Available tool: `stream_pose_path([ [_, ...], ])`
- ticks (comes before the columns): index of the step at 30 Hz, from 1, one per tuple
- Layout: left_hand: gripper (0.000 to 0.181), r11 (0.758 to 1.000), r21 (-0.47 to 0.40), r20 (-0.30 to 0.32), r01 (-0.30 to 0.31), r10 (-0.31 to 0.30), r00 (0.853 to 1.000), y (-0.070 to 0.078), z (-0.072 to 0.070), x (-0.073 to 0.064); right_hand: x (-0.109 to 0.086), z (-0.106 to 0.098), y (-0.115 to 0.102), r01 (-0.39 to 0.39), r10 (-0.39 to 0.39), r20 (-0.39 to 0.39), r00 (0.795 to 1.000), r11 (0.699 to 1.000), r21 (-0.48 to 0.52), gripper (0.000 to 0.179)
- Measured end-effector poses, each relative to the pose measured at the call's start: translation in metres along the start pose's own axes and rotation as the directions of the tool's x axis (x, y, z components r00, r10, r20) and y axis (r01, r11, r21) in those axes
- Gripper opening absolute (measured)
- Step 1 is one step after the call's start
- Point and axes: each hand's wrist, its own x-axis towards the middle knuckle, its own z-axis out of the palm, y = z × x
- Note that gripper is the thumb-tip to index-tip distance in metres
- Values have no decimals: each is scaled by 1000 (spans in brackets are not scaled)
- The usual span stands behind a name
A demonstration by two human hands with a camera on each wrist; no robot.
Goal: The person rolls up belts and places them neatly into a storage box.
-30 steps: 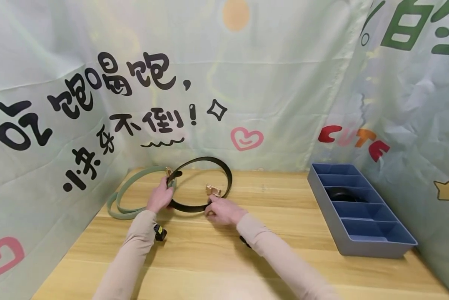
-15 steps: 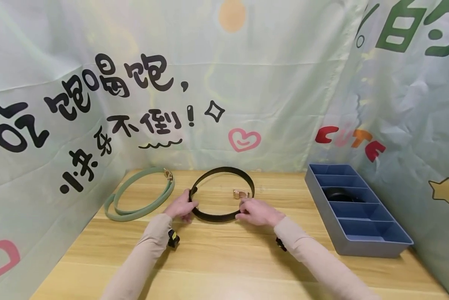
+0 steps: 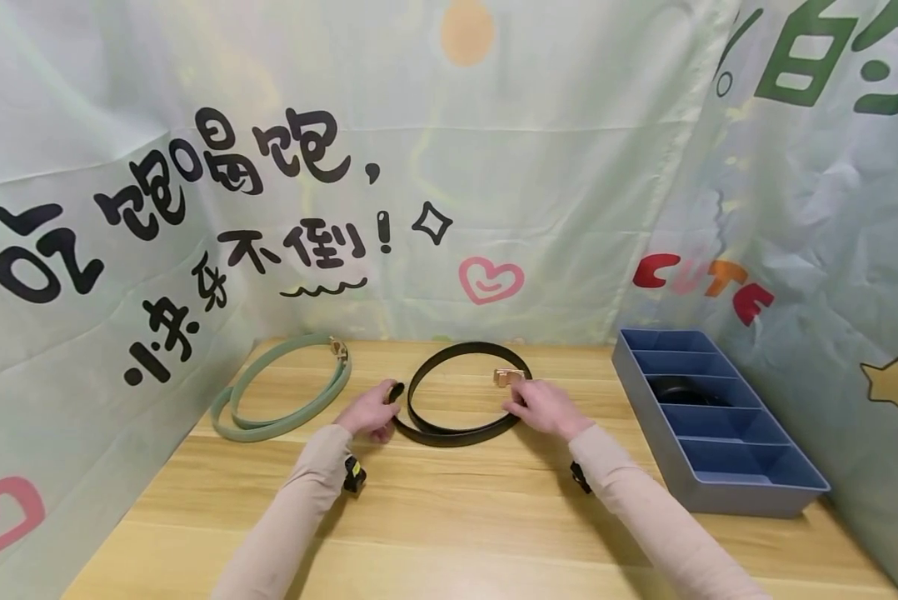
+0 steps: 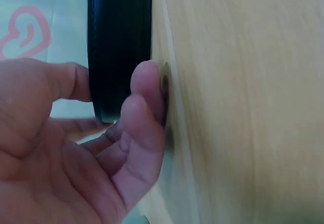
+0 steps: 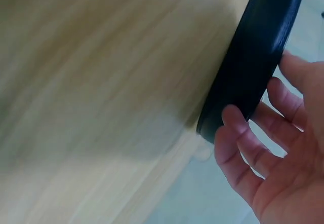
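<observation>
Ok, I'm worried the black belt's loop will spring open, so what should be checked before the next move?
1. Left hand holding the free end of the black belt: ok.
2. Right hand holding the belt near its buckle: ok.
3. Free end tucked against the loop: not ok, it stands apart on the left.
4. Green belt apart from the black one: ok.
5. Grips firm enough: cannot tell.

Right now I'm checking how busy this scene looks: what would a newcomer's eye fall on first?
Probably the bold black lettering on the pale backdrop, upper left in the head view. Next, perhaps, the looped black belt at the table's middle, held by both hands. The blue-grey divided tray stands out at the right, a dark item in its middle compartment.
</observation>
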Motion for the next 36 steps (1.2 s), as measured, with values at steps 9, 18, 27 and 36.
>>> stream_pose_path([
  [9, 43, 997, 54, 6, -51, 51, 999, 8, 15, -3, -2, 0, -12, 74, -79, -115, 990, 996, -51, 11],
  [18, 49, 988, 97, 82, -123, 115, 990, 15, 24, 0, -2, 4, -39, 309, -307, 87, 948, 951, -9, 9],
  [27, 44, 966, 181, 118, -183, 164, 979, 13, 22, 2, -3, -11, 4, 147, -140, 76, 987, 985, -93, 6],
  [36, 43, 952, 222, 110, -209, 189, 976, 17, 27, 1, -2, -27, 46, -137, 142, 13, 990, 973, -188, 17],
])
